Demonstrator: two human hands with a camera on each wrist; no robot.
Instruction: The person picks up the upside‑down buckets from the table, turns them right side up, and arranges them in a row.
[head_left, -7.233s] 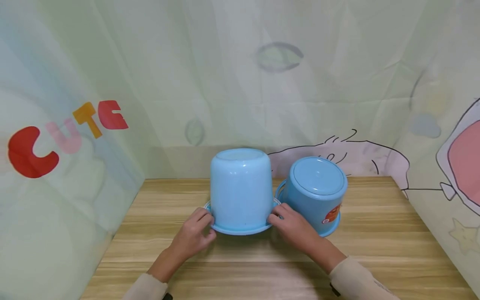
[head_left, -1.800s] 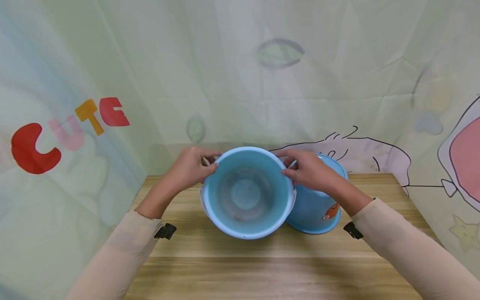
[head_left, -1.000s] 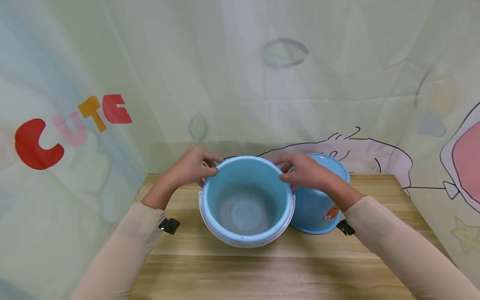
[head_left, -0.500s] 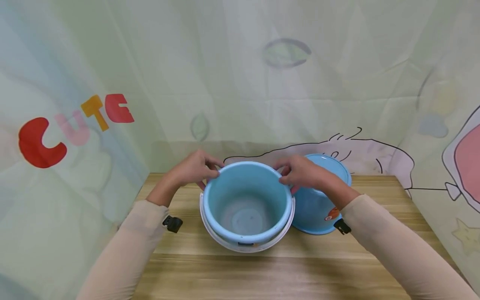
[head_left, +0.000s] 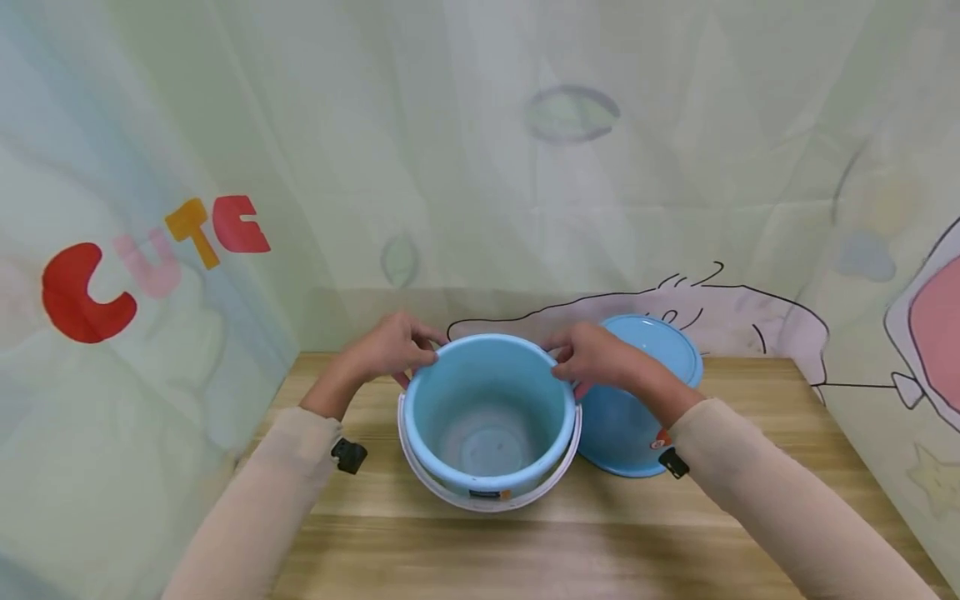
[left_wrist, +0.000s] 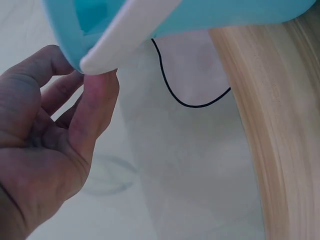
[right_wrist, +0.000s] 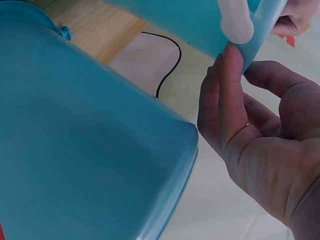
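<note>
A light blue bucket [head_left: 486, 482] stands mouth up in the middle of the table, its opening tipped somewhat toward me. Its pale handle [head_left: 489, 505] hangs down round the front, above a small dark and orange label. My left hand [head_left: 392, 348] pinches the rim at the back left between thumb and fingers; the left wrist view shows those fingers [left_wrist: 100, 102] against the rim beside the handle's end. At the back right, my right hand [head_left: 597, 357] pinches the rim the same way. Whether the bucket's base touches the table is hidden.
A darker blue bucket [head_left: 617, 432] stands upside down just right of the first, partly behind my right forearm, with an orange sticker [head_left: 662, 440]. The wooden table [head_left: 420, 558] meets printed cloth walls [head_left: 360, 208] at the back and sides.
The light blue bucket was bottom up earlier, held at its lower rim. It was turned over, mouth facing me, then lowered and tilted upright. Both hands have come down with its rim.
</note>
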